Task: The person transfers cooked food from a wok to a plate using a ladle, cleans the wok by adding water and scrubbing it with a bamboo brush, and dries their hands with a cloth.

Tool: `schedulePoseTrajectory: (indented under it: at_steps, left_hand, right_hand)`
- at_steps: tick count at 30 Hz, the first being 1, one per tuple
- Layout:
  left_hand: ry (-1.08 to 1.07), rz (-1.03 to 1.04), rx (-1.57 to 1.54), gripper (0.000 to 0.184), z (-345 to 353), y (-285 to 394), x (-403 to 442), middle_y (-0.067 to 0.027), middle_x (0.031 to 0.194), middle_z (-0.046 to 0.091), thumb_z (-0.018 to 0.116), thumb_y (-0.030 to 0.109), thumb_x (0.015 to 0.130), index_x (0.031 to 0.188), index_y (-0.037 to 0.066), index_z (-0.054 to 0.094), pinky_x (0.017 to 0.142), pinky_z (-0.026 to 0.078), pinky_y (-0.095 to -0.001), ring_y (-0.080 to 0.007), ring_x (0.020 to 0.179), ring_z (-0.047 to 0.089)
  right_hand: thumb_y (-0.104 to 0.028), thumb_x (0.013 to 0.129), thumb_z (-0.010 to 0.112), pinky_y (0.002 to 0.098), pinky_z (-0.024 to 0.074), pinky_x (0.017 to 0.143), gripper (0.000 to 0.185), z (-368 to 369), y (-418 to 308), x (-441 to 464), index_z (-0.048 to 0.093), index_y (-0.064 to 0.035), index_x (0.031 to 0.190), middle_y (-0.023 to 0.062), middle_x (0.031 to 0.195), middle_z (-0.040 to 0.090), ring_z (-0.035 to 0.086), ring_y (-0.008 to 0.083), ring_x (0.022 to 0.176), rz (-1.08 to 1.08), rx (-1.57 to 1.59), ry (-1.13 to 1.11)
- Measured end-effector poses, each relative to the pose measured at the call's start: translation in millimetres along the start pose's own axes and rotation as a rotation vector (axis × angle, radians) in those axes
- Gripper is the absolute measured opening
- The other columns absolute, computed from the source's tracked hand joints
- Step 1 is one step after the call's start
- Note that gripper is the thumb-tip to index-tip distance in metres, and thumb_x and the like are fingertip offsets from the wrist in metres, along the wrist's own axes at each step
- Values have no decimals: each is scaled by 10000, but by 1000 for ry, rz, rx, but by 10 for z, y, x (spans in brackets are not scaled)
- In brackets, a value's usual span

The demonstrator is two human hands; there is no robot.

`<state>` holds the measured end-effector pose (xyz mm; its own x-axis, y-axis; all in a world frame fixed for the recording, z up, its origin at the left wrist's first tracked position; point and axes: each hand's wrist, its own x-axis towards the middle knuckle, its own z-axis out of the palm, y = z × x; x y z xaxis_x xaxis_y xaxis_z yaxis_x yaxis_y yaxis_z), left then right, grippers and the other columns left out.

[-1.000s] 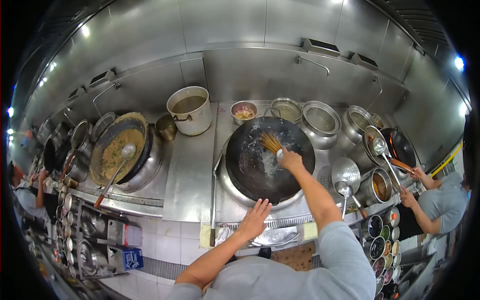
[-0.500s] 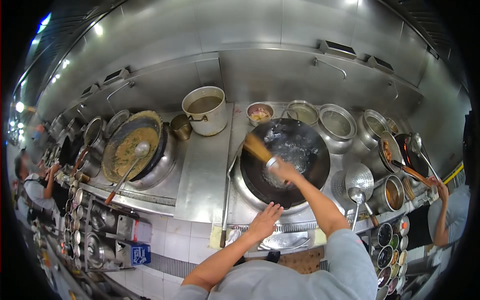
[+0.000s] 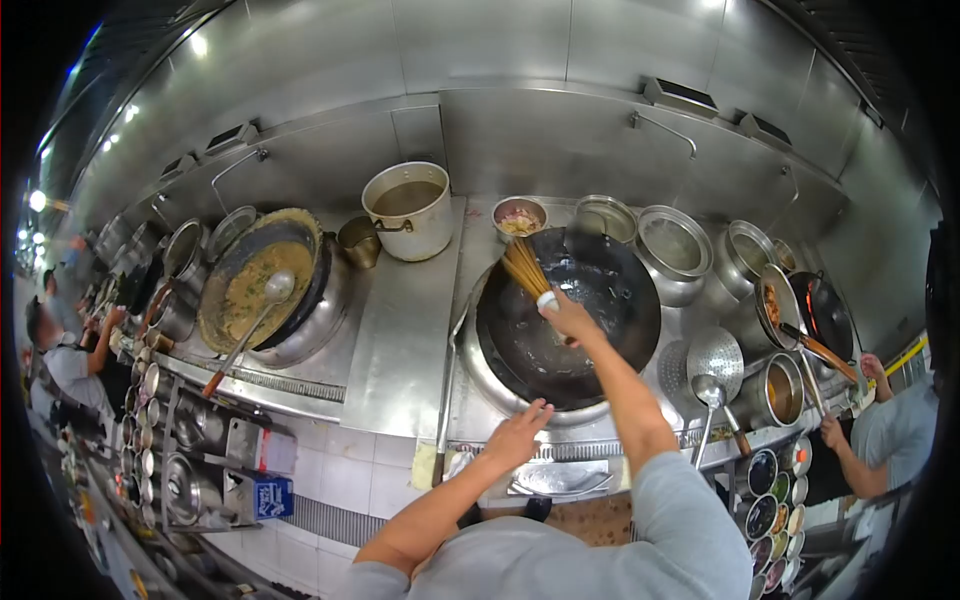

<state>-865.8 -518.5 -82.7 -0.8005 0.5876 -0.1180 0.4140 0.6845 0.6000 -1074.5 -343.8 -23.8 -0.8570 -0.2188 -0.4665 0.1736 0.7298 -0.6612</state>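
Observation:
In my right hand (image 3: 572, 320) is a bamboo wok brush (image 3: 524, 268), gripped at its white-banded end. Its splayed bristles lie over the left far side of a large black wok (image 3: 615, 350), which sits on the burner ring. A little wetness glints on the wok's dark inside. My left hand (image 3: 518, 435) is by the wok's near rim, fingers stretched out and apart, with nothing visible in it. Whether the fingertips touch the rim I cannot tell. A long-handled tool (image 3: 447, 400) leans along the stove left of the wok.
Behind the wok stand a small bowl of chopped food (image 3: 520, 218) and steel pots (image 3: 675, 243). To the right lie a perforated strainer (image 3: 716, 358) and a ladle (image 3: 708, 390). Left are a tall pot (image 3: 408, 215) and a wok of stew (image 3: 262, 285). A co-worker (image 3: 885, 445) stands at right.
The brush has swung from pointing left to pointing up and away, and its blur is gone. Less water shows in the wok. The right-hand co-worker's hands have moved.

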Motion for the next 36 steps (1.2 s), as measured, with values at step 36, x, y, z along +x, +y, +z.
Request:
schedulePoseTrajectory:
  at_steps: [36]
  left_hand:
    - [213,153,245,793,146,409,59,-148,1492,355,712,138,745,1439,17,349,920,416,-466,-335,1282,408]
  right_hand:
    - [-525,843,589,479,525,846,658,-263,788,241,442,-168,1375,235,1071,668,645,431,998,92,-608,459]
